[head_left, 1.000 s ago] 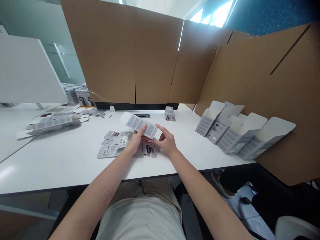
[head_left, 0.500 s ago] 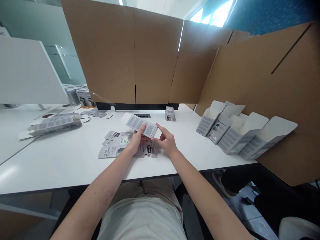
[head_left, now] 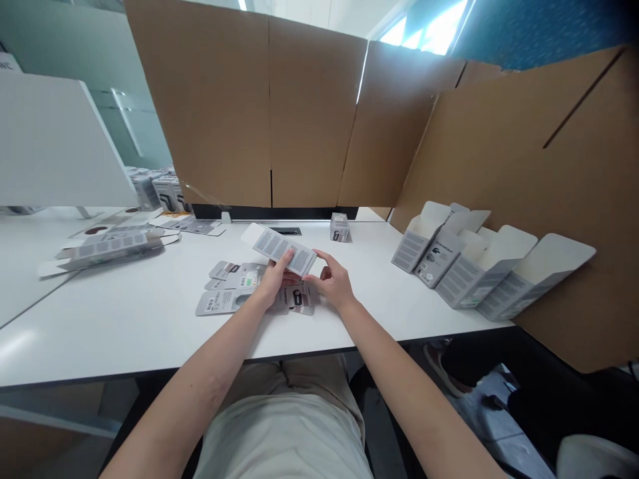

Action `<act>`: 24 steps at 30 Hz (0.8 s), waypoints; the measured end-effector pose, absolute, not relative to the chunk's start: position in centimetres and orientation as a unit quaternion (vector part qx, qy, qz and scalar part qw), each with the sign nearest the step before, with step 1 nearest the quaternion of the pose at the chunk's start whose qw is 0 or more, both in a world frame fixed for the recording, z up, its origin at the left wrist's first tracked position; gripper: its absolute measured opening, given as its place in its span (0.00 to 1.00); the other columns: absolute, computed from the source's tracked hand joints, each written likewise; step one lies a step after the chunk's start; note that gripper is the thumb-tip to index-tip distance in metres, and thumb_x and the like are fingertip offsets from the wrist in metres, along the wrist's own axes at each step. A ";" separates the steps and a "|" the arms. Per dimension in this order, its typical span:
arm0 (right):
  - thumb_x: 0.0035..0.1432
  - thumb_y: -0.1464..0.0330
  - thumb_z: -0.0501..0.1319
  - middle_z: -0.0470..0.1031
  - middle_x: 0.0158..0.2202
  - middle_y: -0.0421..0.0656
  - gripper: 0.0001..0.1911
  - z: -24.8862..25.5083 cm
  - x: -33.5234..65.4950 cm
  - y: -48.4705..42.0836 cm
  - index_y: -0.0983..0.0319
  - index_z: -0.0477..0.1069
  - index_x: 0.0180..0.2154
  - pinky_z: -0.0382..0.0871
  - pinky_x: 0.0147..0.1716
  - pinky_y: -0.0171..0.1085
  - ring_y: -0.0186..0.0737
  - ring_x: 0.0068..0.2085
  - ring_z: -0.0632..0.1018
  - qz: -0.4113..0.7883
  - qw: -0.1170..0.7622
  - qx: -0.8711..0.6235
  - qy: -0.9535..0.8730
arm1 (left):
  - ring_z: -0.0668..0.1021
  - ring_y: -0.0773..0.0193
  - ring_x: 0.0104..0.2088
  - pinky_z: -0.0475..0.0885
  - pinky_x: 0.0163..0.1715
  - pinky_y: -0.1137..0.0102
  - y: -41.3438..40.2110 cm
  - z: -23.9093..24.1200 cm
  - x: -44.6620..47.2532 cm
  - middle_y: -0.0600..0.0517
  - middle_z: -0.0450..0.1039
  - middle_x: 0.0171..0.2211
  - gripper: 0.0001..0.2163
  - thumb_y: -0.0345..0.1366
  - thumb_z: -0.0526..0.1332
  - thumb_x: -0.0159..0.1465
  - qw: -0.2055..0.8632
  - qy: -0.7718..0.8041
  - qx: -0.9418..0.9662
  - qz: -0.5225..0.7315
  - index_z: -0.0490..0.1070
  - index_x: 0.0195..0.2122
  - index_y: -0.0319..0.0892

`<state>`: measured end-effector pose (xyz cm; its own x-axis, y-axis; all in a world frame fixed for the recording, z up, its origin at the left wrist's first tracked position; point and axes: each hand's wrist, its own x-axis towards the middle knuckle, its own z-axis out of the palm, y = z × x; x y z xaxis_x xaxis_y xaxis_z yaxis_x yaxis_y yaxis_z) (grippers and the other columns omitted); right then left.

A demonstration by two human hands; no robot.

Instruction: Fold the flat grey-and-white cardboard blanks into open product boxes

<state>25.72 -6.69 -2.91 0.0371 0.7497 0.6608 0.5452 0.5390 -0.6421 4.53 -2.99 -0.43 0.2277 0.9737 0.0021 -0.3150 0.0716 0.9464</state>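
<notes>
My left hand (head_left: 272,279) and my right hand (head_left: 333,282) together hold a flat grey-and-white carton blank (head_left: 279,248) tilted up just above the white table (head_left: 140,319). The left fingers pinch its near edge from below and the right fingers grip its right end. Under both hands lies a loose pile of flat grey carton blanks (head_left: 234,289), printed sides up.
Several opened-up grey cartons (head_left: 479,266) lean in a row against the brown cardboard wall (head_left: 549,186) at right. A small closed box (head_left: 339,227) stands at the back. More blanks (head_left: 110,246) and boxes (head_left: 160,189) lie at left, near a white panel (head_left: 50,140).
The carton blank in both hands has tipped up slightly; hands stay in the same place.
</notes>
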 end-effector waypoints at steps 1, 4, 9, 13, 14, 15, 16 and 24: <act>0.63 0.36 0.79 0.88 0.45 0.44 0.46 -2.9 25.7 -6.7 0.55 0.80 0.71 0.77 0.32 0.41 0.39 0.28 0.76 0.092 0.544 -0.471 -0.688 | 0.89 0.50 0.36 0.83 0.40 0.59 -3.0 -0.4 4.5 0.40 0.89 0.46 0.37 0.66 0.79 0.66 0.637 0.361 0.456 0.506 0.77 0.62 0.42; 0.62 0.36 0.79 0.88 0.45 0.44 0.46 -2.9 25.8 -6.7 0.55 0.81 0.70 0.77 0.32 0.41 0.40 0.29 0.77 0.093 0.538 -0.482 -0.685 | 0.89 0.51 0.35 0.83 0.40 0.60 -3.1 -0.3 4.6 0.40 0.90 0.46 0.35 0.65 0.79 0.66 0.635 0.360 0.456 0.509 0.77 0.61 0.42; 0.60 0.35 0.79 0.88 0.48 0.44 0.46 -2.9 25.7 -6.7 0.53 0.81 0.70 0.77 0.32 0.41 0.40 0.28 0.78 0.098 0.533 -0.491 -0.682 | 0.89 0.51 0.36 0.84 0.40 0.59 -3.1 -0.4 4.7 0.41 0.90 0.48 0.35 0.64 0.80 0.66 0.633 0.360 0.461 0.507 0.76 0.61 0.44; 0.60 0.34 0.79 0.89 0.50 0.45 0.46 -2.7 25.6 -6.8 0.53 0.81 0.68 0.78 0.32 0.42 0.40 0.28 0.78 0.093 0.535 -0.484 -0.686 | 0.89 0.52 0.36 0.83 0.39 0.60 -3.2 -0.6 4.7 0.41 0.89 0.47 0.36 0.64 0.81 0.64 0.629 0.360 0.466 0.508 0.75 0.62 0.44; 0.60 0.34 0.79 0.89 0.50 0.45 0.46 -2.7 25.6 -6.8 0.53 0.81 0.68 0.78 0.33 0.42 0.40 0.28 0.78 0.092 0.534 -0.486 -0.686 | 0.89 0.51 0.36 0.83 0.39 0.61 -3.2 -0.6 4.7 0.41 0.89 0.47 0.37 0.64 0.80 0.65 0.630 0.357 0.467 0.507 0.75 0.63 0.44; 0.60 0.34 0.79 0.89 0.50 0.45 0.46 -2.6 25.6 -6.8 0.52 0.81 0.68 0.78 0.32 0.42 0.39 0.28 0.78 0.092 0.534 -0.487 -0.685 | 0.89 0.51 0.37 0.83 0.40 0.61 -3.2 -0.6 4.7 0.41 0.90 0.48 0.37 0.64 0.80 0.65 0.632 0.356 0.467 0.506 0.75 0.63 0.44; 0.60 0.34 0.79 0.89 0.50 0.45 0.46 -2.6 25.5 -6.9 0.52 0.81 0.68 0.78 0.32 0.42 0.39 0.28 0.77 0.093 0.535 -0.487 -0.684 | 0.89 0.51 0.37 0.83 0.40 0.60 -3.1 -0.6 4.7 0.41 0.90 0.48 0.37 0.65 0.80 0.65 0.632 0.357 0.467 0.505 0.76 0.63 0.44; 0.59 0.35 0.80 0.88 0.51 0.45 0.46 -2.4 25.4 -7.1 0.53 0.80 0.68 0.77 0.32 0.42 0.38 0.27 0.75 0.096 0.541 -0.478 -0.685 | 0.90 0.51 0.36 0.85 0.40 0.60 -3.0 -0.5 4.7 0.40 0.90 0.48 0.37 0.67 0.79 0.64 0.644 0.351 0.457 0.503 0.79 0.60 0.43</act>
<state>25.40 -7.07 -2.38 0.0424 0.7593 0.6494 0.5516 0.5242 -0.6488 4.65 -3.01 -0.50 0.2485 0.9686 0.0076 -0.3266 0.0764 0.9421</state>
